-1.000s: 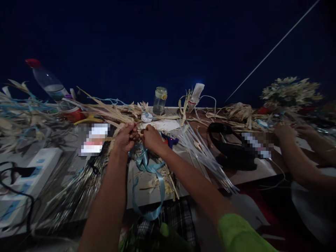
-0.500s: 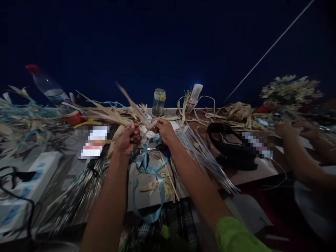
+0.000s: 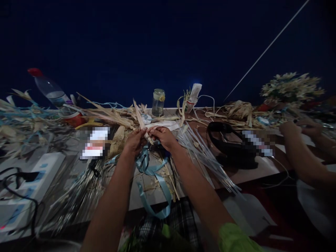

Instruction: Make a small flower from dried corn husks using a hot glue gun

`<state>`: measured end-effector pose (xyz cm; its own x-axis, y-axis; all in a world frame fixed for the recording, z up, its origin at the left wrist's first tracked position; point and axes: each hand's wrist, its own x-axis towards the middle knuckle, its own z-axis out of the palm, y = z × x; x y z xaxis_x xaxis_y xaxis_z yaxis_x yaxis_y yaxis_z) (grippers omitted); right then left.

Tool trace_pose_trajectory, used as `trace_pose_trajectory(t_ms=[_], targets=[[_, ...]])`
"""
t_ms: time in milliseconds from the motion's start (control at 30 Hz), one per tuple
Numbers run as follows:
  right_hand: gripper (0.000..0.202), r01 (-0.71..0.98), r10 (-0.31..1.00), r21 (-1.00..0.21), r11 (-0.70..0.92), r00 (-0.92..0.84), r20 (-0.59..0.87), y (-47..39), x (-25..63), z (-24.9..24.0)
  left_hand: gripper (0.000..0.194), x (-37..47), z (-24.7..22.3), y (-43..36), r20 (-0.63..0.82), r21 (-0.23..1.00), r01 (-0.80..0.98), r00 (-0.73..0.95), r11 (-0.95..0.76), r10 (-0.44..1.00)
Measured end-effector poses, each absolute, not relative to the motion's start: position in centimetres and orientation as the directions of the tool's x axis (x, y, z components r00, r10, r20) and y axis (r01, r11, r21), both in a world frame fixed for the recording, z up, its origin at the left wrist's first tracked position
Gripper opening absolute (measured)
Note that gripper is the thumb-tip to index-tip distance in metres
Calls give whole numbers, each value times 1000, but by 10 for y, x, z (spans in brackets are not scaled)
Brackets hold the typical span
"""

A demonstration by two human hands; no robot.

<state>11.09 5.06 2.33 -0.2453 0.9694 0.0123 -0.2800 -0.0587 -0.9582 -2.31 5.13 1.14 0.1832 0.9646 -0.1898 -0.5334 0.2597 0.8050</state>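
Between my two hands is a pale dried corn husk (image 3: pixel 139 117), its long tip pointing up and slightly left. My left hand (image 3: pixel 135 141) is closed, pinching the husk near its lower end. Right beside it, my right hand (image 3: pixel 163 137) pinches the same piece with thumb and fingers. A light blue ribbon (image 3: pixel 151 170) hangs below the hands and loops over the table's front edge. Dark scissors handles show only partly behind the right hand. More dried husks (image 3: pixel 115 117) lie in a heap behind the left hand.
Metal wires (image 3: pixel 78 189) and a white power strip (image 3: pixel 39 185) lie at left. Clear plastic rods (image 3: pixel 210 161), black headphones (image 3: pixel 231 150) and a phone (image 3: pixel 257 142) are at right. A jar (image 3: pixel 158 103) stands at the back. Another person's hands (image 3: pixel 294 129) work at far right.
The husk's tip has swung from leaning far left to more upright. Both hands have come lower and closer together, with the left hand shifting right to join the right hand on the husk.
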Motion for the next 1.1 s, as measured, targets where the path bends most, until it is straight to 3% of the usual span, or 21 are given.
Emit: trace_pose_trajectory(t_ms=[233, 333, 500, 700, 800, 900, 1000, 1100], targets=[[20, -549, 976, -807, -219, -138, -171, 50, 124, 24, 29, -25, 24, 44, -91, 781, -595, 193, 190, 977], [24, -507, 972, -832, -225, -178, -155, 43, 125, 26, 30, -22, 26, 42, -120, 806, -555, 188, 206, 975], [37, -380, 898, -868, -319, -415, -148, 28, 125, 32, 29, -24, 24, 42, -77, 800, -567, 227, 196, 971], [28, -288, 888, -891, -350, -405, -218, 23, 129, 33, 25, -24, 23, 42, -54, 814, -558, 199, 158, 978], [21, -159, 925, -950, -269, -319, -209, 21, 125, 28, 26, -21, 20, 44, -83, 858, -490, 166, 155, 983], [12, 84, 965, -989, -121, -225, -137, 20, 119, 22, 27, -17, 16, 47, -19, 924, -380, 68, 44, 997], [10, 361, 995, -932, 9, -95, -27, 22, 117, 21, 22, -13, 16, 46, 90, 968, -232, -33, -95, 995], [13, 509, 999, -861, 7, 24, 22, 27, 119, 23, 18, -8, 19, 40, 196, 980, -16, -35, -197, 980]])
